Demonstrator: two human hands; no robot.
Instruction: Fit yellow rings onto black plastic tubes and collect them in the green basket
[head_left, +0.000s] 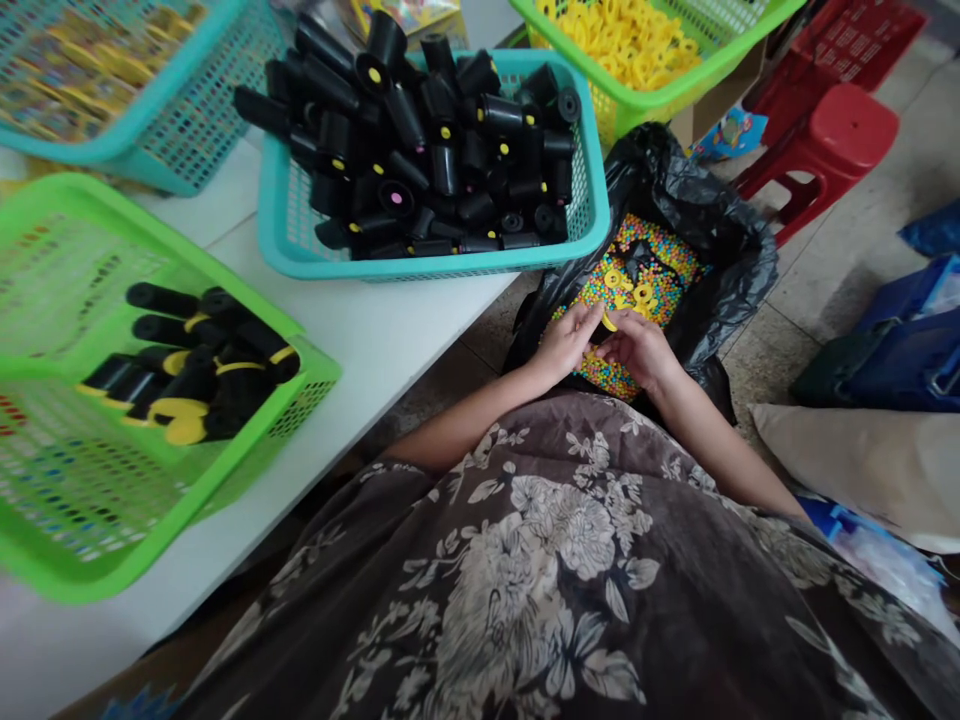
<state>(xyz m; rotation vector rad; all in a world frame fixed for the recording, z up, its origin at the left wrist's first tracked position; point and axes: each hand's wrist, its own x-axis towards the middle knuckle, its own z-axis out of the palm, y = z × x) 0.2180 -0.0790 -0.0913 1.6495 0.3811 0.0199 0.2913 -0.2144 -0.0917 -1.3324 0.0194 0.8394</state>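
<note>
My left hand [564, 342] and my right hand [637, 346] meet over a black plastic bag [739, 245] full of small multicoloured beads [660, 240]. Between my fingertips is a small yellow plastic cap [609, 321]. Something dark shows just below it, perhaps a black tube, mostly hidden by my fingers. Both hands are closed, thumbs and fingers pinching at the cap. Several loose yellow ring-shaped pieces [643, 296] lie on the beads just beyond my hands.
A teal basket [435, 262] heaped with black tubes stands on the white table [375, 320]. Left of it, a green basket [187, 510] holds black tubes with yellow caps [180, 410]. Another green basket [652, 98] contains yellow pieces. A red stool [847, 130] stands at right.
</note>
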